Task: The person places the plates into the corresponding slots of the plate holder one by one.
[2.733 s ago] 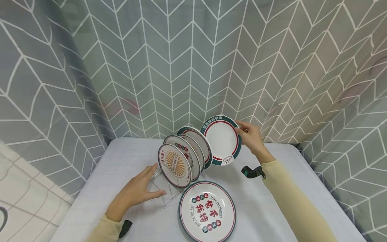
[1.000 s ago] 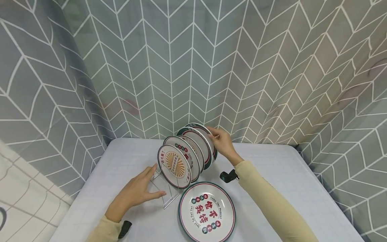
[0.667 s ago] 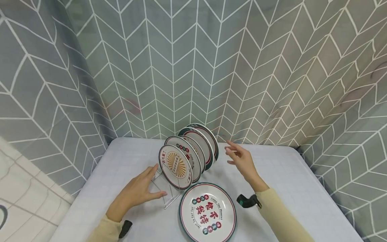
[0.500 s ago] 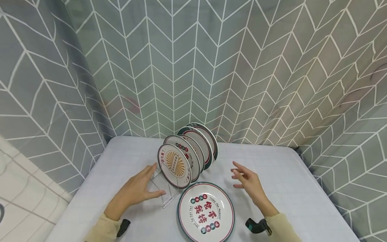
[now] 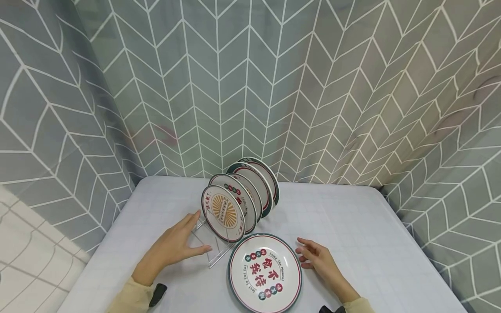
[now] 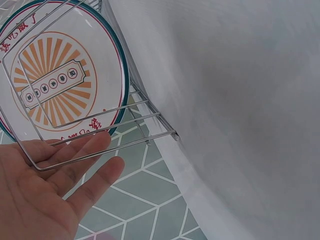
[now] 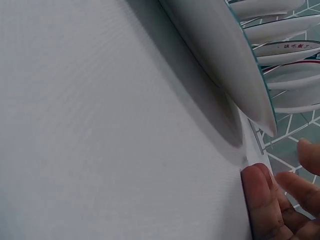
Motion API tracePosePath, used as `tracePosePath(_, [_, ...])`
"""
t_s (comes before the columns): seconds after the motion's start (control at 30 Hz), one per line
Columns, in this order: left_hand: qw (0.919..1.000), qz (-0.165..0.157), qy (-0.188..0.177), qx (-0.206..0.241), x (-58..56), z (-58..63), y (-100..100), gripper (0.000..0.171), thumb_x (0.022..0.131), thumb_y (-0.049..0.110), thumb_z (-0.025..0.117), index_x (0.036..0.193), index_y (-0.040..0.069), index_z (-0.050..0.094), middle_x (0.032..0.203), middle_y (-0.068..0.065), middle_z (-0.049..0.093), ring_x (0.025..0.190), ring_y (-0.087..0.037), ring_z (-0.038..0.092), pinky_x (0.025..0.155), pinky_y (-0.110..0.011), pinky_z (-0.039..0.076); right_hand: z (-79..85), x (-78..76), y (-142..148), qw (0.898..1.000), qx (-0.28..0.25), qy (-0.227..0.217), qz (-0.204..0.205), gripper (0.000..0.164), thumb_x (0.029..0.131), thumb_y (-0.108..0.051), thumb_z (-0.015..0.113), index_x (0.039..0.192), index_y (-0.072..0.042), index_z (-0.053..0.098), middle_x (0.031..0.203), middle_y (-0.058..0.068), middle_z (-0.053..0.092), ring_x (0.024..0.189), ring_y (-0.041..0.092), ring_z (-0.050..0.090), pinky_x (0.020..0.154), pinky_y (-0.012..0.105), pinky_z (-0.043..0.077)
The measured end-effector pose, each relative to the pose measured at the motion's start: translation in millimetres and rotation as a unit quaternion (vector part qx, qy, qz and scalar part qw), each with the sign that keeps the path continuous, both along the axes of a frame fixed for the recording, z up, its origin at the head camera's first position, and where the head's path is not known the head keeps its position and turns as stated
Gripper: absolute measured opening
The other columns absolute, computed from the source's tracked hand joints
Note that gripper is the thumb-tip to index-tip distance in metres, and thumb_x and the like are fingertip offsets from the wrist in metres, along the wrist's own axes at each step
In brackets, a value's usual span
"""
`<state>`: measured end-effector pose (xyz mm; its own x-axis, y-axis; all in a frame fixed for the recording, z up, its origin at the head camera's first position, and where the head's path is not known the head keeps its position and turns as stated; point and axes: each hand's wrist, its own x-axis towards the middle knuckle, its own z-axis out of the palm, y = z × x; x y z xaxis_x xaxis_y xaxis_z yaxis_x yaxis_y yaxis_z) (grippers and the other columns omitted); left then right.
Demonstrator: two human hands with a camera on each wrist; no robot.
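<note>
While left hand (image 5: 174, 245) is touching wire rack (image 6: 159, 114), thumb and fingers spread wide, right hand (image 5: 318, 259) is pointing toward flat-lying plate (image 5: 265, 273), empty fingers loosely bent.

On the table (image 5: 352, 234) we see a rack (image 5: 221, 255) left of centre, with five plates (image 5: 239, 196) standing in it, ranged from near left to far right. Just right of its near end lies another plate (image 5: 266, 273). The left hand (image 5: 176, 243) is at the rack's left end, the right hand (image 5: 318, 259) just right of the lying plate. Beyond the far edge hangs a curtain (image 5: 250, 87).
</note>
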<state>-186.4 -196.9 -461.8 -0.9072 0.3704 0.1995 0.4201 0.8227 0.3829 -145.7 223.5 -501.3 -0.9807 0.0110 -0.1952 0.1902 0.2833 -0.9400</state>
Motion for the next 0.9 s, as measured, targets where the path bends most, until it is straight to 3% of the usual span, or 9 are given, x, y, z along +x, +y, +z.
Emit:
tracePosePath(0.23, [1.0, -0.003, 0.008, 0.0, -1.1, -0.6, 1, 0.113, 0.073, 0.073, 0.068, 0.149, -0.004, 0.033, 0.145, -0.026, 0.046, 0.13, -0.042, 0.05, 0.101, -0.055, 0.047, 1.4, -1.6, -1, 1.0, 0.022, -0.007, -0.006, 0.043, 0.096, -0.009, 0.058, 0.135, 0.008, 0.051, 0.102, 0.015, 0.068, 0.079, 0.018, 0.063, 0.067, 0.031, 0.06])
tracePosePath(0.33, [1.0, -0.003, 0.007, 0.001, -1.1, -1.0, 1, 0.113, 0.073, 0.072, 0.069, 0.149, -0.004, 0.033, 0.145, -0.026, 0.046, 0.13, -0.042, 0.05, 0.101, -0.055, 0.047, 5.1, -0.6, -3, 0.997, 0.071, -0.004, 0.034, 0.045, 0.094, -0.016, 0.064, 0.131, 0.008, 0.055, 0.096, 0.01, 0.067, 0.073, 0.015, 0.061, 0.062, 0.027, 0.058])
tracePosePath(0.43, [1.0, -0.002, 0.003, 0.002, -0.7, -1.3, 1, 0.113, 0.073, 0.071, 0.069, 0.15, -0.004, 0.033, 0.145, -0.026, 0.045, 0.13, -0.042, 0.05, 0.102, -0.055, 0.047, 9.0, 1.1, -5, 0.987, 0.127, 0.008, 0.094, 0.037, 0.092, -0.02, 0.068, 0.118, 0.007, 0.064, 0.089, 0.005, 0.065, 0.068, 0.013, 0.057, 0.056, 0.024, 0.054])
tracePosePath(0.5, [1.0, -0.001, 0.002, 0.002, -0.2, -1.3, 1, 0.113, 0.074, 0.071, 0.069, 0.15, -0.004, 0.032, 0.146, -0.026, 0.045, 0.13, -0.042, 0.05, 0.102, -0.055, 0.047, 11.0, 2.2, -5, 0.983, 0.138, 0.011, 0.121, 0.03, 0.092, -0.019, 0.067, 0.109, 0.005, 0.067, 0.085, 0.003, 0.065, 0.067, 0.012, 0.055, 0.055, 0.023, 0.053])
tracePosePath(0.57, [1.0, -0.002, 0.002, 0.003, 0.3, -1.2, 1, 0.113, 0.074, 0.072, 0.068, 0.15, -0.004, 0.032, 0.146, -0.026, 0.045, 0.13, -0.042, 0.05, 0.102, -0.055, 0.047, 13.2, 3.2, -3, 0.986, 0.111, -0.003, 0.124, 0.027, 0.094, -0.018, 0.063, 0.107, 0.005, 0.066, 0.084, 0.003, 0.064, 0.066, 0.01, 0.056, 0.055, 0.022, 0.052])
tracePosePath(0.7, [1.0, -0.006, 0.002, 0.006, 0.9, -0.2, 2, 0.114, 0.074, 0.073, 0.067, 0.15, -0.004, 0.032, 0.145, -0.025, 0.046, 0.13, -0.041, 0.05, 0.102, -0.055, 0.047, 17.0, 6.3, 8, 0.995, 0.012, -0.041, 0.09, 0.038, 0.101, -0.017, 0.052, 0.124, 0.013, 0.054, 0.086, 0.004, 0.066, 0.064, 0.007, 0.059, 0.051, 0.017, 0.05])
tracePosePath(0.83, [1.0, -0.007, 0.004, 0.005, 0.5, 0.6, 1, 0.113, 0.074, 0.072, 0.067, 0.15, -0.004, 0.033, 0.145, -0.025, 0.046, 0.13, -0.041, 0.05, 0.102, -0.054, 0.047, 17.3, 10.5, 21, 0.995, -0.053, -0.075, 0.038, 0.05, 0.103, -0.023, 0.049, 0.137, 0.013, 0.039, 0.086, 0.003, 0.068, 0.063, 0.008, 0.063, 0.051, 0.017, 0.051])
tracePosePath(0.9, [1.0, -0.005, 0.005, 0.004, 0.4, 0.6, 0, 0.113, 0.074, 0.072, 0.068, 0.15, -0.004, 0.033, 0.145, -0.025, 0.046, 0.13, -0.041, 0.051, 0.102, -0.054, 0.047, 16.7, 12.0, 26, 0.993, -0.074, -0.087, 0.03, 0.056, 0.101, -0.025, 0.052, 0.141, 0.011, 0.034, 0.089, 0.003, 0.069, 0.067, 0.01, 0.066, 0.055, 0.02, 0.055])
